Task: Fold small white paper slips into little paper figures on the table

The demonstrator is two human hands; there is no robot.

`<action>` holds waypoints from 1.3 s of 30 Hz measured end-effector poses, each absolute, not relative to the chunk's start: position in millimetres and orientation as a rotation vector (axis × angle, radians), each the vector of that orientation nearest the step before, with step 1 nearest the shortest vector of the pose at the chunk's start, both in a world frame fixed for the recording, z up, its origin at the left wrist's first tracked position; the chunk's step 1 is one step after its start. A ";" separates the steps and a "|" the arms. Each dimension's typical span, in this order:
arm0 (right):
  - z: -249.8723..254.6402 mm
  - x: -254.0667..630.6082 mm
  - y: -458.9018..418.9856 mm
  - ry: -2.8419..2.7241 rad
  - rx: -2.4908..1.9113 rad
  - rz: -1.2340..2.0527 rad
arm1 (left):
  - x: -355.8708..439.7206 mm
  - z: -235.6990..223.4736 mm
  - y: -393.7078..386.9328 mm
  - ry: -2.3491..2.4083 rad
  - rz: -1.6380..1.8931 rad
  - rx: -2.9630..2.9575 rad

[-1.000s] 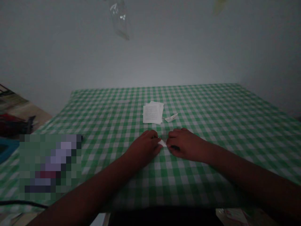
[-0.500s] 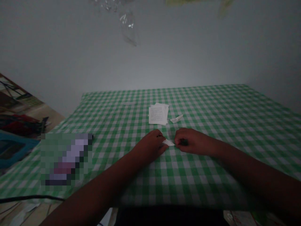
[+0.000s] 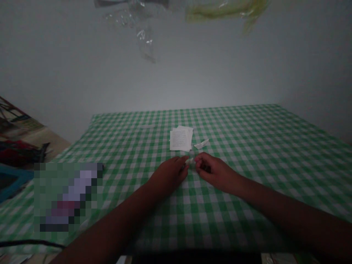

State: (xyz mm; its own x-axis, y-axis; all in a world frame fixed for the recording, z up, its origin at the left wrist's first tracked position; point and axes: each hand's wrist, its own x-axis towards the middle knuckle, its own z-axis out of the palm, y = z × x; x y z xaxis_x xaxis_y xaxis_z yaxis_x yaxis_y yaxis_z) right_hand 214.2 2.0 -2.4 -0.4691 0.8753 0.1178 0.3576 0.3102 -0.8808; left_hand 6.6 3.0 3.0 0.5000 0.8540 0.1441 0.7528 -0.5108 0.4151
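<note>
Between thumb and fingers, my left hand (image 3: 172, 172) pinches a small folded piece of white paper (image 3: 189, 161), mostly covered by the fingertips. Close on its right is my right hand (image 3: 210, 168), its fingers curled together near the paper's right end; whether they hold part of it I cannot make out. Just beyond the hands lies a loose stack of square printed paper sheets (image 3: 180, 140). To the right of the stack rests a small folded paper boat (image 3: 201, 144), white with print on it.
A green and white checked cloth (image 3: 247, 135) covers the table, which meets a pale wall (image 3: 176, 80). On the left lies a blurred-out flat object (image 3: 74, 194), with a black cable (image 3: 30, 242) near the front edge. Clear and yellow plastic (image 3: 225, 13) hangs above.
The view has tilted up a little, so more of the hanging plastic shows. My right hand has turned, with its fingertips now more towards the paper. My left hand keeps its pinch.
</note>
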 end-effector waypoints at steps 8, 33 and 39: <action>-16.9 210.1 7.1 -2.007 -0.910 0.906 | 6.4 -3.9 8.4 1.289 0.723 2.221; -29.0 207.4 17.1 -1.725 -0.851 1.191 | 14.9 3.4 3.0 1.112 0.720 1.774; -24.9 209.4 15.5 -1.776 -0.838 1.161 | 12.5 9.3 1.3 1.080 0.672 1.815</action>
